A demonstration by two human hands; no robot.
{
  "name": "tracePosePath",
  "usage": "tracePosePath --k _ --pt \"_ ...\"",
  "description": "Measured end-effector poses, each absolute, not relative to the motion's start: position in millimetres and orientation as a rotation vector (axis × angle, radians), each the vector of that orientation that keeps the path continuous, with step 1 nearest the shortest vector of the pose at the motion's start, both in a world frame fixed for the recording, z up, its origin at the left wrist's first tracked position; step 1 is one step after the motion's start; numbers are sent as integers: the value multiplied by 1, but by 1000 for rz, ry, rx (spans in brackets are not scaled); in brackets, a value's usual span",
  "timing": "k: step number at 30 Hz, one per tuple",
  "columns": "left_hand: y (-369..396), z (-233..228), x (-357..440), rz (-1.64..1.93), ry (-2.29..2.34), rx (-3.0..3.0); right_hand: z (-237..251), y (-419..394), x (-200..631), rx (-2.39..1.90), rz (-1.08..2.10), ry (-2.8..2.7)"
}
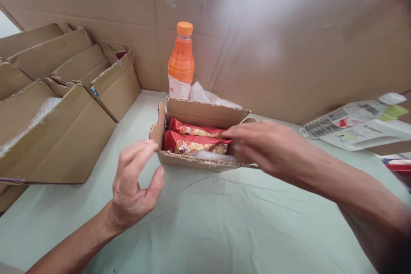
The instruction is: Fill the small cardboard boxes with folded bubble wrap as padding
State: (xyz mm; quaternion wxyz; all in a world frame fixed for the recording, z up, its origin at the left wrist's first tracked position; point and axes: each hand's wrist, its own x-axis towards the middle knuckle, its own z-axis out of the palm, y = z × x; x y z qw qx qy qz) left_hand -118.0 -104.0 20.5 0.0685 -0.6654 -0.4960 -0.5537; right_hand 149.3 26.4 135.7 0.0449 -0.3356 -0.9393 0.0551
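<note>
Packets (195, 140) lie side to side in the box (192, 160), and our right hand (257, 147) reaches over them, fingers on the near one. Our left hand (133, 186) hovers half-curled and empty just left of the box.

No text is showing clearly enough to read. The white label (178, 88) on the orange bottle (181, 62) is carrying small reddish marks that are blurring past legibility. The 2 red snack packets (195, 139) in the small cardboard box (192, 160) are showing print on their fronts, but no letters are coming through. The white printed packages (356, 122) at the right edge are bearing dark lines of text and red and green patches, all too smeared to make out.
</note>
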Motion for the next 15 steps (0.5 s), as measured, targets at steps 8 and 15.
tracePosePath --k 8,15 --pt "-105 -28 -144 -2178 -2345 -1847 48 -27 203 -1454 621 -2124" --pt "-97 -28 -73 -2279 -2334 -1994 1 -31 187 -1615 739 -1827"
